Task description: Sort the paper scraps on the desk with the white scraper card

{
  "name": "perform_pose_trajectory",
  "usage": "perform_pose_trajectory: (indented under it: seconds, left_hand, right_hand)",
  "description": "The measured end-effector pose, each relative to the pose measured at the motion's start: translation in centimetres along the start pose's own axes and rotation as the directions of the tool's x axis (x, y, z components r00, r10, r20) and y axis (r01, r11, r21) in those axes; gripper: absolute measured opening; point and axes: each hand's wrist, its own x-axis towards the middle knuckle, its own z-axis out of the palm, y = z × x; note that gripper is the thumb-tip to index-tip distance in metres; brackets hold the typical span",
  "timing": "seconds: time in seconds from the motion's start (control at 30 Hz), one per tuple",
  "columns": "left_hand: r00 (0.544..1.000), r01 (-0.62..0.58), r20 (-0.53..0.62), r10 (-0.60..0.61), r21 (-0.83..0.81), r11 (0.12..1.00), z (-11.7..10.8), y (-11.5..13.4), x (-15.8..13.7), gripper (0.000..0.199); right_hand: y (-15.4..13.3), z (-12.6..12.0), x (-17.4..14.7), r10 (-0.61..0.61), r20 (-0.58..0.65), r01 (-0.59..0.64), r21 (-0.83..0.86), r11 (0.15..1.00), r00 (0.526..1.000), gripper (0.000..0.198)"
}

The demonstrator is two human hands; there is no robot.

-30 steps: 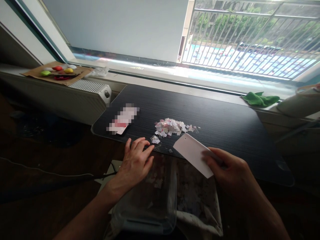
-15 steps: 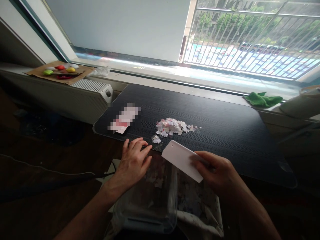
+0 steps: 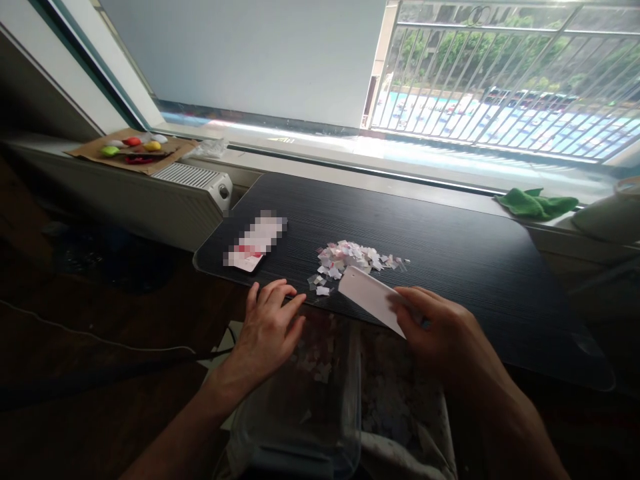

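My right hand (image 3: 433, 320) is closed on the near right end of a stiff white card (image 3: 373, 300) with a small hole in one corner. The card's far end is at the near side of a heap of small paper scraps (image 3: 350, 257) on a black table (image 3: 450, 247). At the table's front edge, my left hand (image 3: 273, 317) has its fingers spread and holds nothing. Below the edge, between my arms, is a clear plastic bin (image 3: 353, 413) with some scraps inside. Right of it is another container (image 3: 400, 447) with scraps, partly hidden by my right arm.
A blurred-out pinkish card (image 3: 247, 262) lies on the table's left side. A green cloth (image 3: 535, 203) rests on the sill at right. Left of the table stands a radiator (image 3: 197, 190), with colourful items on brown paper (image 3: 170, 157). A white cable (image 3: 125, 340) runs along the floor.
My right hand has moved the card forward and slightly right, up to the scraps. My left hand stays about where it was. The whole view has shifted slightly.
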Motion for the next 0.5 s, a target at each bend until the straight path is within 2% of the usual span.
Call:
perform_pose_trajectory:
  seconds: [0.13, 0.3, 0.37, 0.5]
  left_hand:
    - [1.000, -0.004, 0.013, 0.005, -0.005, 1.000, 0.2, 0.0, 0.2, 0.031]
    - [1.000, -0.014, 0.021, 0.014, -0.005, 1.000, 0.3, 0.4, 0.5, 0.030]
    - [1.000, -0.011, 0.015, 0.011, -0.004, 1.000, 0.2, 0.3, 0.4, 0.030]
    - [1.000, -0.007, 0.000, 0.007, -0.007, 1.000, 0.1, 0.1, 0.1, 0.031]
  right_hand:
    - [-0.4, -0.6, -0.4, 0.009, -0.045, -0.008, 0.014, 1.000, 0.999, 0.017]
    - [-1.6, 0.8, 1.0, -0.056, 0.049, 0.052, 0.085, 0.995, 0.997, 0.019]
    - [-1.2, 0.9, 1.0, -0.052, 0.059, 0.049, 0.059, 0.997, 0.997, 0.019]
    - [0.2, -0.3, -0.2, -0.026, -0.002, 0.026, -0.014, 1.000, 1.000, 0.018]
